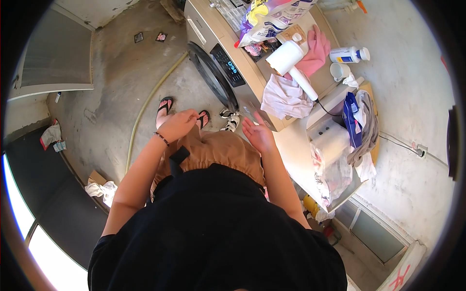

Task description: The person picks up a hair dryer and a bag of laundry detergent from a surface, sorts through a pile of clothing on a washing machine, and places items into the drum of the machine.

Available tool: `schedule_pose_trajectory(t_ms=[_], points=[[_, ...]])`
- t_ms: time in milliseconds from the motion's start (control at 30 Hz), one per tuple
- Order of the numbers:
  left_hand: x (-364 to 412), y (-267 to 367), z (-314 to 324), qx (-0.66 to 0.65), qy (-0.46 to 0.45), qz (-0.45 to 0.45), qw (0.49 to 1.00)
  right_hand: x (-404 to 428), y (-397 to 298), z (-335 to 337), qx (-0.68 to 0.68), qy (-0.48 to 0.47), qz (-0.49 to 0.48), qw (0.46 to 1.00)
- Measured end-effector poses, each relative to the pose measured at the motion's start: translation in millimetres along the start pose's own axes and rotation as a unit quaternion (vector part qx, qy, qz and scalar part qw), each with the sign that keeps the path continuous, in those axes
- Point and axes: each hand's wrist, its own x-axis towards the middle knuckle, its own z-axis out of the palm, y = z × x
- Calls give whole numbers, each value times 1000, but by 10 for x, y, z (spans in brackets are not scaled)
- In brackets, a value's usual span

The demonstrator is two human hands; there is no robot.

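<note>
My left hand point(178, 125), with a beaded bracelet at the wrist, is held over the brown shorts point(222, 147) with its fingers bent. Whether it pinches anything is hidden from above. My right hand point(259, 135) holds nothing; its fingers are spread beside the lower front corner of a front-loading washing machine point(251, 105). The machine's round black door point(214, 78) and lit control panel point(228, 65) face the floor area ahead. On its top, a white hair dryer point(287, 58) lies against a crumpled white cloth point(285, 96) and a pink rubber glove point(316, 51).
A printed plastic bag point(273, 18), a white bottle point(346, 54) and a mug point(339, 71) sit to the right. A white table point(291, 145) bears plastic bags and cloths. Black-and-white shoes point(231, 122) stand near my sandaled feet. A yellowish hose point(149, 98) crosses the concrete floor.
</note>
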Motion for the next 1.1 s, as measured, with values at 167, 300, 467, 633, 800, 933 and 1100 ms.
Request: schedule_pose_trajectory(t_ms=[167, 300, 467, 633, 800, 933, 1100], points=[[-15, -63, 8, 22, 19, 16, 999, 76, 6, -4, 67, -14, -1, 998], [-63, -75, 15, 26, 30, 3, 999, 116, 55, 79, 105, -26, -2, 994], [-108, -142, 30, 37, 46, 18, 998, 202, 61, 202, 129, -35, -5, 991], [-125, -135, -9, 19, 24, 6, 999, 247, 35, 203, 183, -47, 0, 982], [-140, -134, -4, 13, 33, 11, 999, 238, 24, 214, 211, -55, -5, 976], [-149, -96, -6, 23, 44, 16, 999, 219, 7, 233, 221, -73, -8, 972], [-122, -123, 30, 86, 67, 16, 994, 217, -32, 279, 230, -79, -2, 970]])
